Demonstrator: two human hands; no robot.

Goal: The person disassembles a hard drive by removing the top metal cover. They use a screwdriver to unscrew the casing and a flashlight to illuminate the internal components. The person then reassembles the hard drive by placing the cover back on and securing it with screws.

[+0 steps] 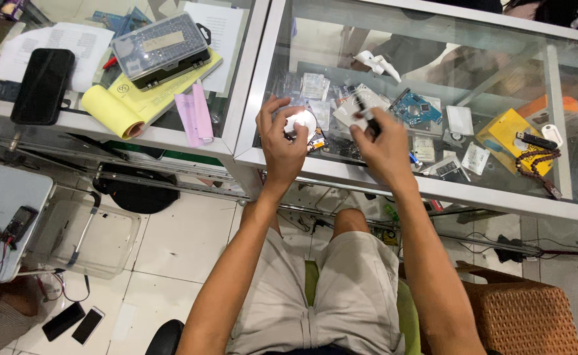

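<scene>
Hands at work over glass counter [394,174], seen from above. Left hand [282,141] curled round opened hard drive [304,128], fingers spread along its edges, shiny round platter showing between them; drive resting on glass near front edge of counter. Right hand [384,141] closed on dark screwdriver [366,115], tip angled toward drive, whether touching it hard to tell.

Risks, judged from this layout: platter bare and exposed, so a slip of screwdriver tip could score it, and fingertips so near could smear it. Drive close to counter's front rail, above tiled floor [183,236]; a nudge could send it or a loose screw over the edge. Glass top underneath hard and slick, offering little grip against sliding. Clutter close by: blue circuit board [415,107], small packets, yellow box [509,135], easy to knock with right elbow. Further left, bit case [162,47], yellow notepad [137,98] and black phone [43,85], well apart from hands.
</scene>
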